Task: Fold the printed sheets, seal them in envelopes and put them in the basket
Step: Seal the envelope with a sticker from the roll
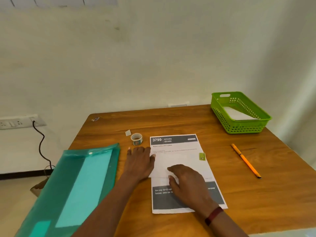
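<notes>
Head view looks down on the wooden table (171, 120), which stands against a pale wall. A translucent teal folder (71, 185) lies on the table's left side and hangs over its near-left edge, with a lighter sheet showing through it. The printed sheet (181, 158) lies flat near the middle of the table, right in front of me, its dark header reading "3799 KITCHEN" at the far end and a dark band of text at the near end. A straight edge runs across it just below the middle; I cannot tell whether this is a fold or a second sheet lying on top. The green basket (239, 129) sits at the far right corner, well apart from the sheet, and a white envelope (237, 115) lies slanted inside it. My left hand (139, 161) rests flat on the table just beside the sheet, fingers spread and loose, thumb touching the sheet's left edge, grasping nothing. My right hand (186, 183) lies palm down on the sheet, fingertips pressing at that straight edge, also grasping nothing; a dark red band (213, 216) circles its wrist. An orange pencil (246, 160) lies to the right of the sheet, apart from it. A tape roll (136, 139) stands just beyond my left fingertips, with a small pale scrap (128, 133) near it. A small green tag (202, 156) sits at the sheet's right edge.
</notes>
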`<state>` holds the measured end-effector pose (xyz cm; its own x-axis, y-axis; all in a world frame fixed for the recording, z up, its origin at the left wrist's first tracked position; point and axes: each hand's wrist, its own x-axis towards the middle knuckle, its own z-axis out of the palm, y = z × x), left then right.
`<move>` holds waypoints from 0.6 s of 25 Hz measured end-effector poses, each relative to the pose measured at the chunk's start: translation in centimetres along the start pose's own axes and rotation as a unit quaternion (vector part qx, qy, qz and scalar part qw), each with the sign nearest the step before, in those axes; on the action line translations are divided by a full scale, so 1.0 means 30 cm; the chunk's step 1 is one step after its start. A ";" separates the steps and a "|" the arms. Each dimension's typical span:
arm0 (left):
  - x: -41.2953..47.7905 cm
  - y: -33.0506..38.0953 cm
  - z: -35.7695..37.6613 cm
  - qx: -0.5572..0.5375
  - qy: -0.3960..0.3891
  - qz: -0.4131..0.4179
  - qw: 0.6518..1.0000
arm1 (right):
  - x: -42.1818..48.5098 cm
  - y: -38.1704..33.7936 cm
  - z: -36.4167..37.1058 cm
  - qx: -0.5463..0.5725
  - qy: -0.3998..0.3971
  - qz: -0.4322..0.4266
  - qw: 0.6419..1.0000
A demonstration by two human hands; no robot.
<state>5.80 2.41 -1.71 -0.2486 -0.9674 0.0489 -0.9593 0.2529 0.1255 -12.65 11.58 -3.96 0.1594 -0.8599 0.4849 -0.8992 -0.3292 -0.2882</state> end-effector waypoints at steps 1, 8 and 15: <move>-0.009 -0.016 0.006 0.021 -0.008 -0.006 1.000 | -0.003 -0.012 0.019 -0.024 -0.013 0.001 1.000; -0.012 -0.020 -0.031 0.045 -0.032 -0.079 0.995 | -0.013 -0.008 0.065 -0.078 -0.011 0.004 0.997; 0.003 -0.022 -0.084 -0.156 -0.146 -0.072 0.974 | -0.019 -0.015 0.068 -0.046 -0.007 0.024 0.999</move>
<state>6.73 2.19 0.72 -0.1847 -0.9451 -0.2697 -0.9115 0.0621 0.4065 -11.49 11.42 -5.78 0.1204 -0.8796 0.4603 -0.9397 -0.2505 -0.2329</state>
